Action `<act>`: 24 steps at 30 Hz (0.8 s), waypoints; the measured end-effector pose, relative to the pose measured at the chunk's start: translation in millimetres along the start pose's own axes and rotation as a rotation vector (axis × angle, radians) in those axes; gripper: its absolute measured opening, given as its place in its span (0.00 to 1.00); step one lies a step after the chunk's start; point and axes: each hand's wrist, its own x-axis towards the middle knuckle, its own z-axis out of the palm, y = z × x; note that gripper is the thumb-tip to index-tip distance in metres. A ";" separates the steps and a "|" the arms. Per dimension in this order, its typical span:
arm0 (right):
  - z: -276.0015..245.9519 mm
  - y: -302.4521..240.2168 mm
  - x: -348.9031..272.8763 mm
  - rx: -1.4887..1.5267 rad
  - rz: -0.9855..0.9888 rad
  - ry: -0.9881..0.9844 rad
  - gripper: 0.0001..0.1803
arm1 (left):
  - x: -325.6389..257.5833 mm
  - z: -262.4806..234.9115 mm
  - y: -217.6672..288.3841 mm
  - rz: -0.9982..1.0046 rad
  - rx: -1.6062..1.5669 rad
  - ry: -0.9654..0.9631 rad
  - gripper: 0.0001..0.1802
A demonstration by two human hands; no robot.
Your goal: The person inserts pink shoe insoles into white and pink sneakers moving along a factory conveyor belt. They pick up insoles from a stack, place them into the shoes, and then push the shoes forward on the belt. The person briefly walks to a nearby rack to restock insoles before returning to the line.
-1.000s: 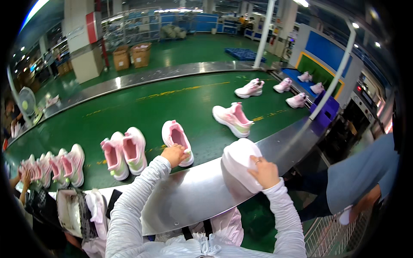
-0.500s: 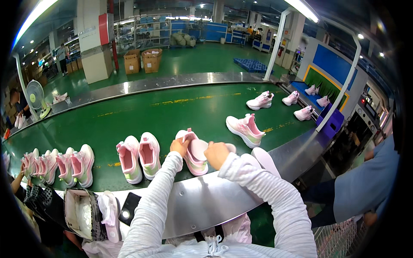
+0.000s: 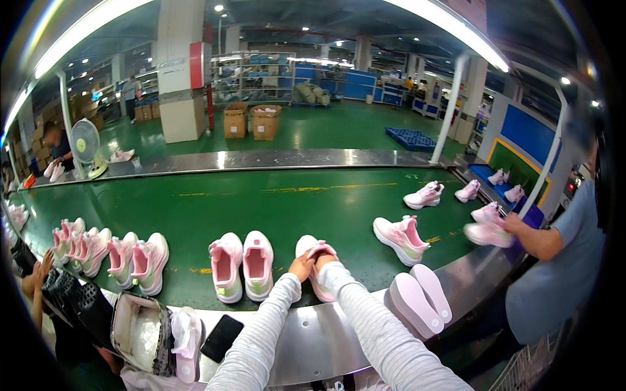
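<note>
A pink and white sneaker rests on the green conveyor belt straight in front of me. My left hand is closed around its side. My right hand reaches into the shoe's opening; its fingers are hidden inside. No insole shows at either hand. To the left stands a pair of matching sneakers, toes pointing away. Pale pink insoles lie stacked on the metal edge, right of my right forearm. Another sneaker sits on the belt at the right.
More sneakers line the belt's left side. A phone, a wrapped insole and a box with plastic lie at the near left. A co-worker's hand lifts a blurred sneaker at the right, by the machine.
The insole in my right hand is out of sight, and that hand has gone into the shoe. The view has shifted. The co-worker at the right has reached in and lifted a sneaker.
</note>
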 end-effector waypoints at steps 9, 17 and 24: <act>64.0 20.2 34.1 -0.104 0.002 0.001 0.17 | 21.1 27.4 -22.2 0.113 -0.250 0.017 0.18; -74.4 17.4 -31.9 0.336 -0.204 0.133 0.11 | 39.5 15.7 -34.6 -0.007 -0.252 0.022 0.25; -138.7 198.5 -57.1 -0.329 0.117 0.575 0.17 | 3.8 25.3 53.5 0.424 0.506 0.349 0.07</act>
